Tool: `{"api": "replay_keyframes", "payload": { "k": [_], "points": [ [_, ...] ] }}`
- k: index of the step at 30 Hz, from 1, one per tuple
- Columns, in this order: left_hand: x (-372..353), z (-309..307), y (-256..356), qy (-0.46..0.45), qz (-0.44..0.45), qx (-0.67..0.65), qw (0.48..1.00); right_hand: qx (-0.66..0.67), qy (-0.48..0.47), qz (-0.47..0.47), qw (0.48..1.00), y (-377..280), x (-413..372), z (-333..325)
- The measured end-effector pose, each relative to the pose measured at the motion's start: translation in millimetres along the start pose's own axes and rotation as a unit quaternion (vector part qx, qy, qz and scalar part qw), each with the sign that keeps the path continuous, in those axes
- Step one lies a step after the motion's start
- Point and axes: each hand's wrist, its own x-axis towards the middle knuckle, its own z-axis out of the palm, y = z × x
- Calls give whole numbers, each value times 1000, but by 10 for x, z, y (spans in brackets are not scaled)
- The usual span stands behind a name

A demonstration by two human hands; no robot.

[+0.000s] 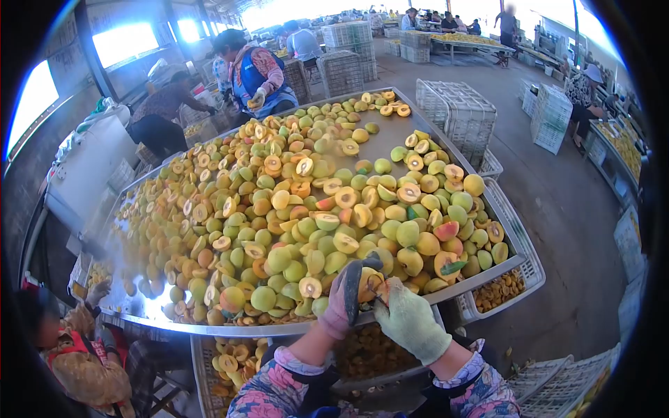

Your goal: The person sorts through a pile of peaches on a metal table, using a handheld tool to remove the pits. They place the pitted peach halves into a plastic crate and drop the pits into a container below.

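Observation:
My left hand (340,301), in a pink glove with dark fingers, grips a peach half (369,284) just above the near edge of a metal table (488,277). Against that fruit, my right hand (412,322) in a pale green glove has its fingers closed. Whatever lies between those fingertips is too small and hidden to make out. Many yellow-green peaches (279,259), whole and halved, are heaped across the table; some cut faces show a pit, such as the half (310,287) left of my hands.
Below the table edge stand a crate of peach halves (230,362) and a crate of brown pits or scraps (498,291). White crates (456,115) are stacked at right. A person (258,76) works across the table; another person (87,355) sits at left.

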Motion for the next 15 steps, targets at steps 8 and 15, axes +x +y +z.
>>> {"api": "replay_keyframes", "payload": {
  "k": [8, 15],
  "points": [
    [-102, 12, -160, -47, -98, 4, 994, 32, -37, 35, 998, -55, -35, 31],
    [264, -189, 345, -10, -7, -67, 998, 153, -28, 5, 988, -1, -49, 82]
  ]
}}
